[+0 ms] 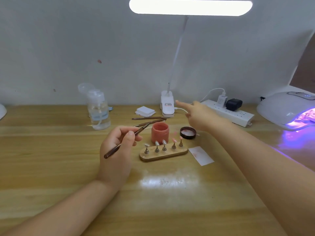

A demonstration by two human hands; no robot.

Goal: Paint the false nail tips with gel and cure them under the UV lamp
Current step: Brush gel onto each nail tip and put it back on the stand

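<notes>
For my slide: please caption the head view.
Left hand holds brush beside nail stand; right hand reaches forward.

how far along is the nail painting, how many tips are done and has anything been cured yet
Done: two nail tips at the right end of the wooden stand look pink, and the gel jar is open, its lid beside it. In hand: the left hand holds a brush; the right hand reaches back, holding nothing. Left: three tips look unpainted; the stand is outside the lit UV lamp.

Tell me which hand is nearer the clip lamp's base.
Right. The right hand reaches out just right of the lamp base; the left hand, holding a brush, sits well in front.
</notes>
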